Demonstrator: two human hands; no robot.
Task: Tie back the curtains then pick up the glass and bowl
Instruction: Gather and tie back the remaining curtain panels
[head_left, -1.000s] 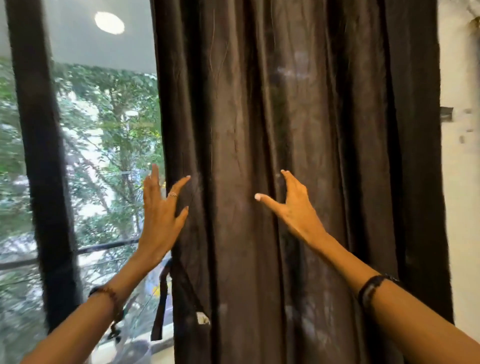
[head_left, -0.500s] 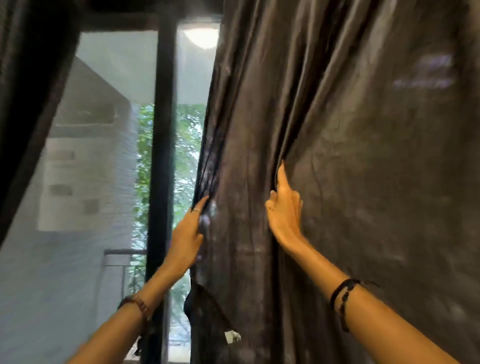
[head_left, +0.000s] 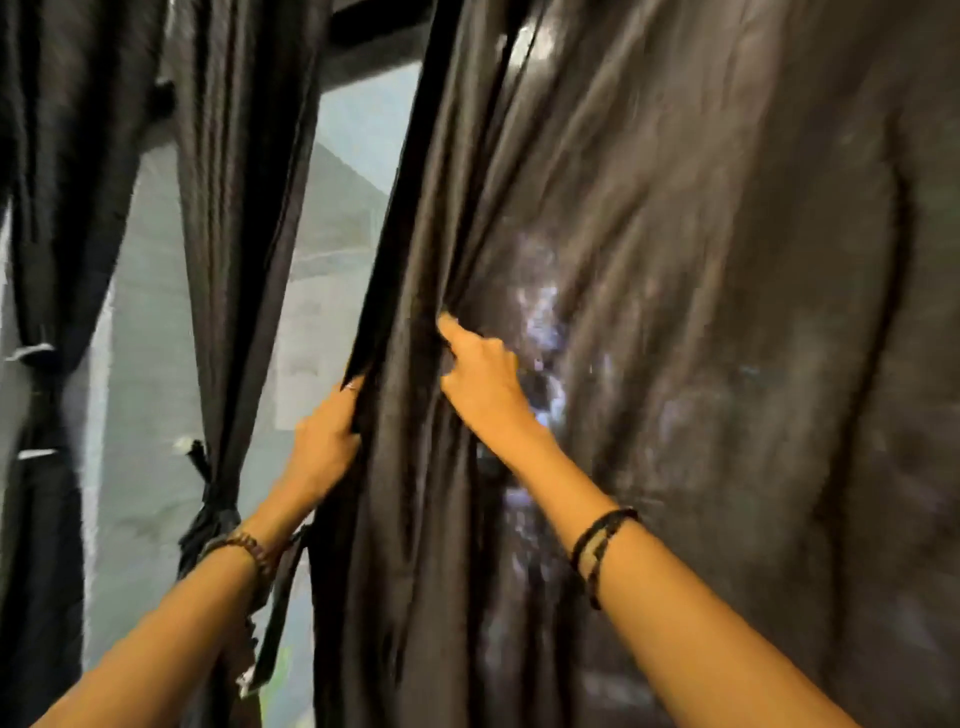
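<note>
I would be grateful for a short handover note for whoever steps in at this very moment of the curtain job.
Left hand: fingers curled round the leading edge of the big dark curtain, gripping it.
Right hand: bunching folds of that curtain; its fingers are buried in the cloth.
Done: the middle curtain and the far-left curtain each look tied at the waist.
Left: gather and tie back the big curtain, which hangs loose, then pick up the glass and bowl; neither is in view.
</note>
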